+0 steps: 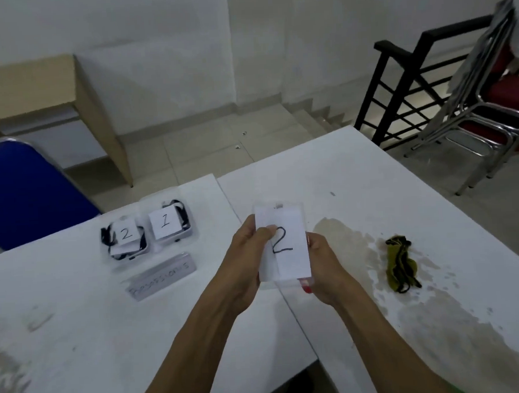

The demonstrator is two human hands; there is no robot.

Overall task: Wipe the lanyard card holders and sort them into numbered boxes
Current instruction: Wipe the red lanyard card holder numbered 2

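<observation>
The card holder [285, 246] that both hands hold up has a white paper inside with a big black "2" on it. The left hand [249, 257] has its thumb right by the number, and the right hand [322, 262] holds the other side.

Back on the table, the left box [123, 239] has a paper that says "2". The right box [171, 222] just beside it has a paper that says "1".

A clear lid [161, 276] lies in front of the boxes with handwritten words on it. They are too blurry to read.
</observation>
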